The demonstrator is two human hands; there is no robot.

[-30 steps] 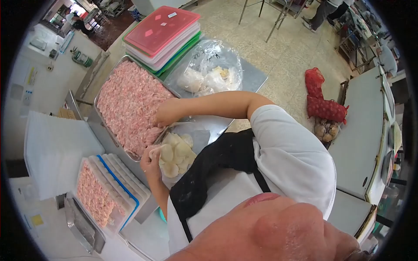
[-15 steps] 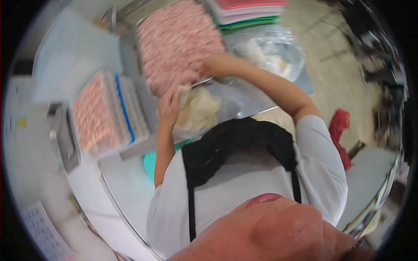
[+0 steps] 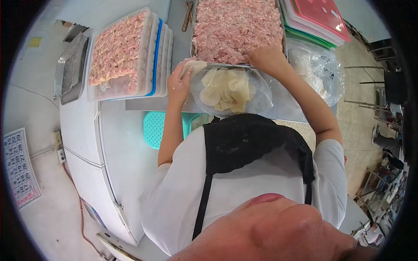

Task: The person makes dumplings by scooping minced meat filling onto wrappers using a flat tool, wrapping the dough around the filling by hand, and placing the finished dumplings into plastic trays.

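My left hand (image 3: 178,82) is at the near left corner of a metal tray (image 3: 239,65), its fingers closed around a round pale dough wrapper (image 3: 195,65). The tray is filled with pink minced meat (image 3: 237,30). At the tray's near right side, my right hand (image 3: 269,59) has its fingers curled down against the meat; whatever they hold is hidden. Between my forearms, just below the tray, a loose pile of wrappers (image 3: 228,90) lies on a clear plastic bag (image 3: 261,89).
Stacked plastic boxes (image 3: 163,61) with filled pieces in the top one (image 3: 119,48) stand at left, beside a metal pan (image 3: 72,65). Coloured trays (image 3: 320,17) and a plastic-covered bowl (image 3: 311,71) are at right. A turquoise basket (image 3: 153,130) sits below the table.
The view has turned and sharpened, so the tray and boxes appear shifted. My left hand still holds a wrapper by the tray corner, and my right hand remains at the meat's near edge.
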